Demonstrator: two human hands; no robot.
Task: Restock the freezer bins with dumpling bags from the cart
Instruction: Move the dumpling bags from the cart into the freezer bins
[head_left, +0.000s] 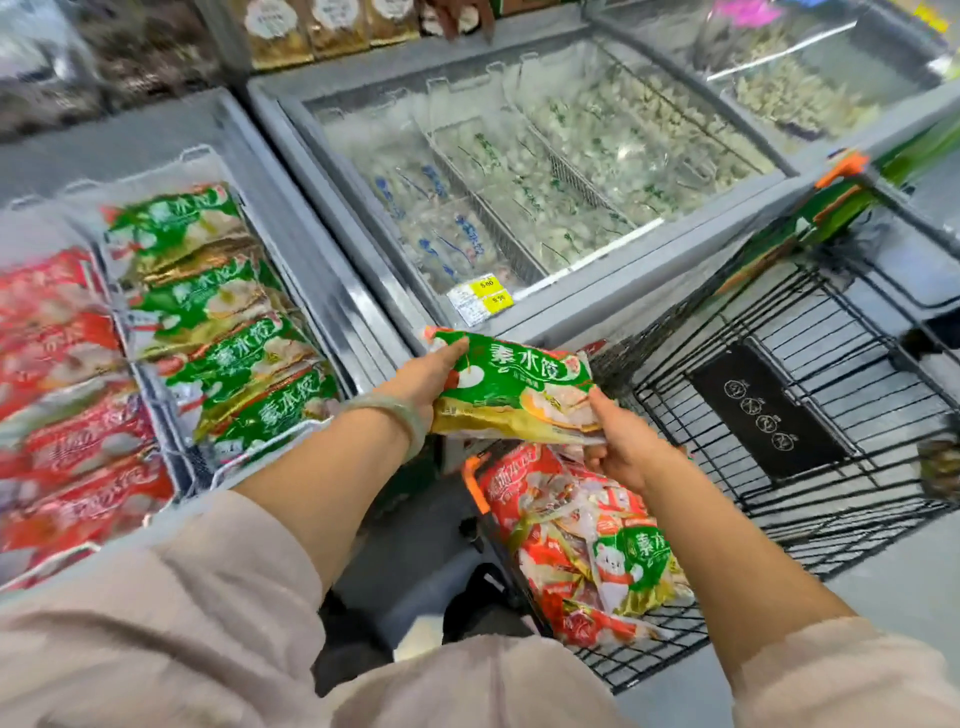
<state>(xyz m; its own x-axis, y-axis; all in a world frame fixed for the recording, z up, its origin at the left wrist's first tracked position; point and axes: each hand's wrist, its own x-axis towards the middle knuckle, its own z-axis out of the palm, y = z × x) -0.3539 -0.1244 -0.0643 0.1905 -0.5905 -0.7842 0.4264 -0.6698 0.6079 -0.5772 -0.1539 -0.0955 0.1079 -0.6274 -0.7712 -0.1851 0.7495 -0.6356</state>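
Both hands hold one green dumpling bag above the near end of the black wire cart. My left hand grips its left edge, and my right hand grips its lower right corner. Under it, red dumpling bags and another green bag lie piled in the cart. The open freezer at the left has a bin with a row of green bags and, beside it, a bin of red bags.
A closed glass-lidded freezer with frosted bags and wire dividers stands straight ahead, with yellow price tags on its front rim. Another glass freezer is at the back right. The cart's orange-tipped handle rises at the right.
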